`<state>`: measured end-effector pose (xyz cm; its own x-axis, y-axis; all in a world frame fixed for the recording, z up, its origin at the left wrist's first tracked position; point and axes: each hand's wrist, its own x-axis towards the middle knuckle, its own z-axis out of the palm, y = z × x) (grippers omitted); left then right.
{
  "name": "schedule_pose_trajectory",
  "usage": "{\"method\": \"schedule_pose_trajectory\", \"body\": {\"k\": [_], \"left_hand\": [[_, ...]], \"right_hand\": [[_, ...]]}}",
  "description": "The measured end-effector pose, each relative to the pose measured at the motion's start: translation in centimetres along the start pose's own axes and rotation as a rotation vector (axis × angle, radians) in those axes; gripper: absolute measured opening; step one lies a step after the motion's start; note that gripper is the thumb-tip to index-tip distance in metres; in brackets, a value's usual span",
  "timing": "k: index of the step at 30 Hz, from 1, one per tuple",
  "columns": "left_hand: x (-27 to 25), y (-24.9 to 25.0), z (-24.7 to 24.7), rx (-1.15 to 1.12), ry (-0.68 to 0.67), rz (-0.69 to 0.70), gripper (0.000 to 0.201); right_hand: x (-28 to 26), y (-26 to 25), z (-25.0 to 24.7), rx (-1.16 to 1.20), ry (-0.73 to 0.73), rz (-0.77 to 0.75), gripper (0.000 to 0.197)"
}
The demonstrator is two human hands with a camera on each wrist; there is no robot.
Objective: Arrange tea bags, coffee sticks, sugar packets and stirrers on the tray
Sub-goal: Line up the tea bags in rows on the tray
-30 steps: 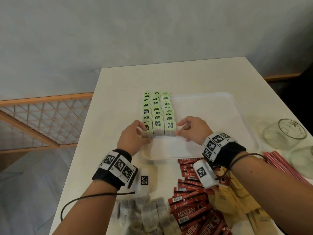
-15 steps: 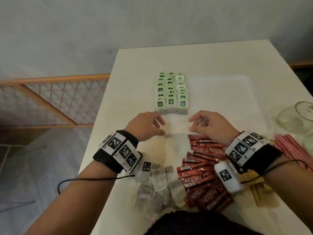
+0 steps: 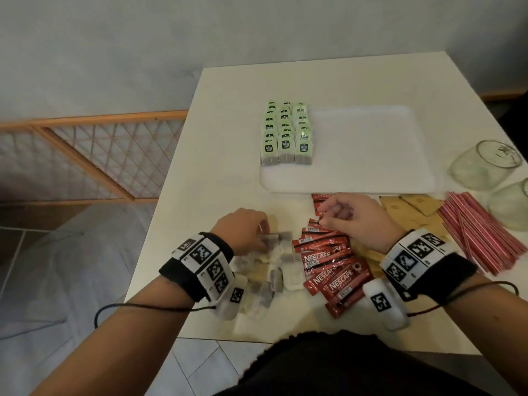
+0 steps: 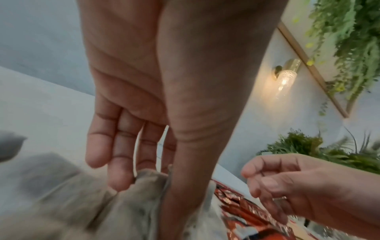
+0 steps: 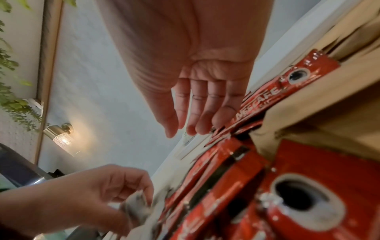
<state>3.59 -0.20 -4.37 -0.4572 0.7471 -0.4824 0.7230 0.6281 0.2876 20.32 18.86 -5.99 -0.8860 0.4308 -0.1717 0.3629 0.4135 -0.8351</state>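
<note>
Three rows of green-tagged tea bags (image 3: 285,132) stand along the left side of the white tray (image 3: 371,167). In front of the tray lies a loose pile of tea bags (image 3: 274,270). My left hand (image 3: 261,234) reaches into that pile and pinches one tea bag (image 4: 148,180) between thumb and fingers. My right hand (image 3: 328,215) hovers with loosely bent fingers just above the red coffee sticks (image 3: 328,261) and holds nothing. Brown sugar packets (image 3: 411,207) and red striped stirrers (image 3: 480,232) lie to the right.
Two glass jars (image 3: 485,164) stand at the table's right edge beside the tray. The tray's middle and right part are bare. The near table edge is close below my wrists. A wooden lattice fence (image 3: 94,155) stands off to the left.
Both hands have drawn back from the tea bag rows on the tray toward me. The left now grips a loose tea bag and the right hangs over the coffee sticks.
</note>
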Motion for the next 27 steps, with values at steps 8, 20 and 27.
{"method": "schedule_pose_trajectory", "body": {"k": [8,20,27], "left_hand": [[-1.0,3.7,-2.4,-0.264,0.213,0.246,0.028],[1.4,2.8,1.1,-0.039,0.078,0.061,0.055],[2.5,2.1,0.2,-0.095,0.126,0.061,0.017]], "right_hand": [[-0.9,-4.0,1.3,0.123,-0.206,-0.068,0.042],[-1.6,-0.6,0.0,0.096,-0.123,0.023,0.030],[-1.2,0.0,-1.0,-0.030,-0.113,0.011,0.032]]}}
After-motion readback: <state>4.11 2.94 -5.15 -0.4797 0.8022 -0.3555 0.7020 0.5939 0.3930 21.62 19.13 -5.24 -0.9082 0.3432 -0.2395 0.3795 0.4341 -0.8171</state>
